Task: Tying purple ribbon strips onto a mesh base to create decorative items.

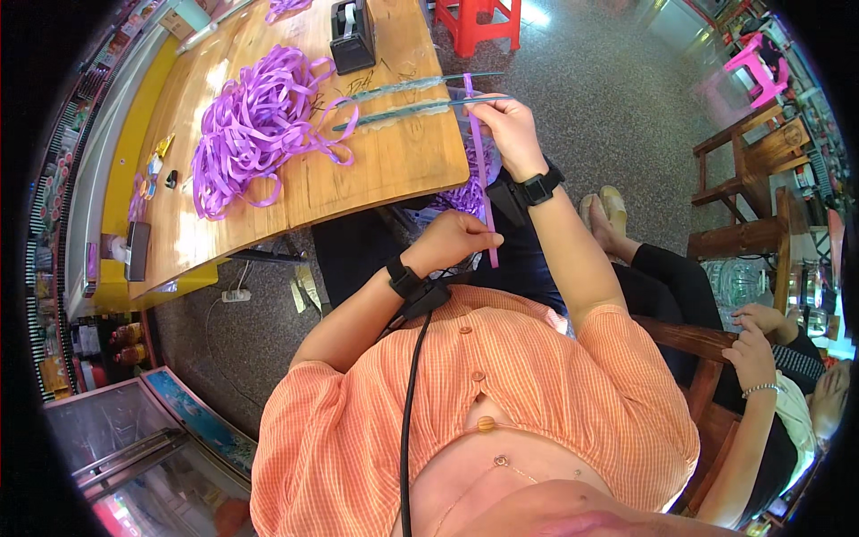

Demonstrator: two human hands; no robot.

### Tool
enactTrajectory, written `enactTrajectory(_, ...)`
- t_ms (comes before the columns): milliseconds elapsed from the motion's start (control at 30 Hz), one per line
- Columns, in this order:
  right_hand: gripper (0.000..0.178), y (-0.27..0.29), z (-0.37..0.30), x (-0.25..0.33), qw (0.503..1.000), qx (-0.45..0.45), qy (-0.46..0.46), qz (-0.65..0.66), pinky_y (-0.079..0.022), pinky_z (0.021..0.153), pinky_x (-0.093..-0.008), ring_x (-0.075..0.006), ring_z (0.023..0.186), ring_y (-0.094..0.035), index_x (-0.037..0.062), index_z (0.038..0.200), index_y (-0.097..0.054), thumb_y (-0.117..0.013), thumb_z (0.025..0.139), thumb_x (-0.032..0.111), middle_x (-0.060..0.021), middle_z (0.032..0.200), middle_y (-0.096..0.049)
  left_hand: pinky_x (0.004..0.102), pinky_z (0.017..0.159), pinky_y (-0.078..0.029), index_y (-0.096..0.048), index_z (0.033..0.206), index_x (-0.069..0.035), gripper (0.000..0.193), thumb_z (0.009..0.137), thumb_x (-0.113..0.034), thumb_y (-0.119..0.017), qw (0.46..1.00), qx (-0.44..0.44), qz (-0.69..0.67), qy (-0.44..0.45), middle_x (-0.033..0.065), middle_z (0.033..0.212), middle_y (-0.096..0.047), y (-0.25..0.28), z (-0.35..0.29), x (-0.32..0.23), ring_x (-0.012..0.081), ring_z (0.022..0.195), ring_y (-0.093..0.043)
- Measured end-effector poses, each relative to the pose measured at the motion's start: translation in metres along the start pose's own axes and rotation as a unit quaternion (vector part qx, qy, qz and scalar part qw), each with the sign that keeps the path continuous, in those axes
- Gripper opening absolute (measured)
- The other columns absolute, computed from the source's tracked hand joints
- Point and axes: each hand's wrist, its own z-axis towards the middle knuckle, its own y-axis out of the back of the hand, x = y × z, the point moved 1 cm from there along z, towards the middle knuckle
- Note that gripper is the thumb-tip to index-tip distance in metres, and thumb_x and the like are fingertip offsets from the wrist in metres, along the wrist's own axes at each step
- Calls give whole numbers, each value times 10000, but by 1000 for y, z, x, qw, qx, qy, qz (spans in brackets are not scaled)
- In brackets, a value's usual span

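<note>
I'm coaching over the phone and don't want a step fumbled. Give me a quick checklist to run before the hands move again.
1. Left hand pinching the purple strip near its lower end: ok.
2. Right hand closed on the strip where it crosses the lower rod: ok.
3. Both rods lying across the table, tips past its edge: ok.
4. Purple ribbon heap well apart from the rods: not ok; loose loops reach the lower rod's left end.
5. Tape dispenser out of the hands' way: ok, beyond the rods.
6. Strip wound round the rods: cannot tell.
</note>
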Motion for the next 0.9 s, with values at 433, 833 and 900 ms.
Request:
enactTrajectory(433, 132, -5, 6, 0, 1000, 3, -5, 10, -495, 703, -218, -75, 795, -638, 37, 1012, -691, -653, 897, 89, -34, 928, -715, 250, 554, -405, -755, 842, -11, 242, 882, -250, -739, 1000, 13, 12, -2, -15, 641, -642, -1, -1, -6, 31, 606, -486)
enactTrajectory(833, 156, 0, 4, -2, 1000, 9, -1, 30, -536, 724, -245, -111, 812, -665, 22, 1044, -671, -655, 896, 67, -63, 950, -710, 250, 555, -397, -768, 801, -33, 239, 901, -243, -714, 999, 36, -11, -4, -20, 637, -637, 0, -5, -13, 39, 590, -469)
enactTrajectory(900, 171, -2, 1, 1, 999, 20, -5, 37, -533, 721, -243, -112, 812, -664, 22, 1061, -664, -655, 897, 68, -67, 953, -709, 250, 554, -396, -768, 802, -33, 239, 902, -243, -713, 999, 38, -14, 0, -21, 631, -632, 0, -4, -10, 39, 590, -468)
